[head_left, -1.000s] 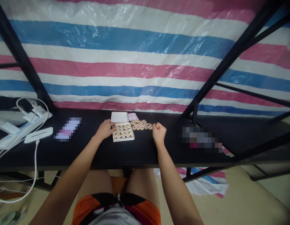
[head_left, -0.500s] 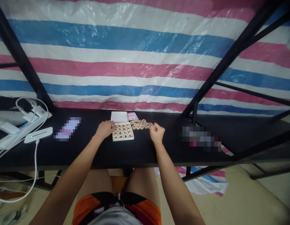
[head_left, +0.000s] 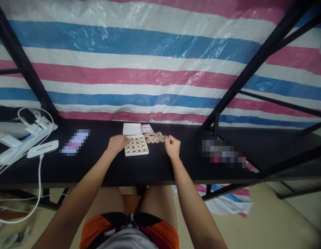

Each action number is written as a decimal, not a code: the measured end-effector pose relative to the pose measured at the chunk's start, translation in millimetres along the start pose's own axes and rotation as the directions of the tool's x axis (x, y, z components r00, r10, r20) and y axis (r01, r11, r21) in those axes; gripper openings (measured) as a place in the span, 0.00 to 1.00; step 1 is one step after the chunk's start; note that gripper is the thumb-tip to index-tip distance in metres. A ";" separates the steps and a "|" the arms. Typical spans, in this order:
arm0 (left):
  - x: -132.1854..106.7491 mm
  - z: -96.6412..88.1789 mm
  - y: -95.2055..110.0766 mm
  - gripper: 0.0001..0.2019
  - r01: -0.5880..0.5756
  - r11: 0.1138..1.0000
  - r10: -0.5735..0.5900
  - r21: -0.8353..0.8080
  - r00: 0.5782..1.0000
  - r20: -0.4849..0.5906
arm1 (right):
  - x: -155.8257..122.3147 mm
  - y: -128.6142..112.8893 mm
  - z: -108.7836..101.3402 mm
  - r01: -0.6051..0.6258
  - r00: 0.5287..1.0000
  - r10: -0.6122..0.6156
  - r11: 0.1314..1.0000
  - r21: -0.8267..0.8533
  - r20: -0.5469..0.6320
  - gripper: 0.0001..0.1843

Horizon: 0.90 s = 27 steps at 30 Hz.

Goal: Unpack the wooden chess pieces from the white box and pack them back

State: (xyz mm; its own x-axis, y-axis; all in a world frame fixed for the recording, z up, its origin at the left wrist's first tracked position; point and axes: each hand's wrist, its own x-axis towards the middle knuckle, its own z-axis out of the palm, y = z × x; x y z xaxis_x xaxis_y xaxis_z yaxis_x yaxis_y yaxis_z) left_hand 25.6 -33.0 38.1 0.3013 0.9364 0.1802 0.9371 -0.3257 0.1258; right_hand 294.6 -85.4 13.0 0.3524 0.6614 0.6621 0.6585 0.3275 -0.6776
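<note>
A shallow white box [head_left: 136, 154] sits on the black table, filled with rows of round xiangqi pieces [head_left: 136, 143] bearing dark characters. My left hand [head_left: 117, 143] holds the box at its left rear corner, the thumb reaching over the rim. To the right of the box lies a group of round xiangqi pieces [head_left: 155, 138] with red characters. My right hand [head_left: 172, 147] is curled into a fist at the right end of that group, thumb side close to the last pieces. Whatever its fingers may hold is hidden.
Behind the box lie a white lid [head_left: 132, 129] and a pink-and-white paper [head_left: 147, 128]. A blurred phone-like item [head_left: 76, 141], a white device [head_left: 43, 149] and a power strip with cables [head_left: 25, 141] are on the left. A blurred item [head_left: 222, 151] lies right. Black frame bars flank the table.
My right hand has shifted slightly to the left, toward the red-lettered pieces. My left hand's fingers have drawn closer together at the box corner. The box stays in place.
</note>
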 end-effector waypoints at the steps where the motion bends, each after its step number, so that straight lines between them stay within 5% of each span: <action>1: 0.2 0.2 -0.1 0.17 0.011 1.000 -0.011 -0.006 1.000 0.006 | 0.1 0.2 0.0 -0.002 1.000 0.002 1.000 -0.001 0.005 0.23; 12: 4.2 5.8 -6.4 0.16 0.048 0.986 -0.041 -0.160 0.998 0.046 | 0.8 2.6 0.9 -0.023 0.999 0.024 1.000 -0.011 0.026 0.23; 27: 4.9 8.8 -8.1 0.06 -0.191 0.946 0.156 -0.264 0.977 -0.146 | 0.8 2.3 0.7 -0.043 0.997 0.045 0.999 -0.024 0.056 0.23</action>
State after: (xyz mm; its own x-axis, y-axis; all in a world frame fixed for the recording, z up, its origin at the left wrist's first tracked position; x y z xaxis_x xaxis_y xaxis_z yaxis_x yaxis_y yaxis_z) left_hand 21.0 -24.7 29.3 0.4152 0.8447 0.3378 0.7821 -0.5211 0.3417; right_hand 296.0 -83.6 11.7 0.3439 0.7117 0.6125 0.6584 0.2823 -0.6977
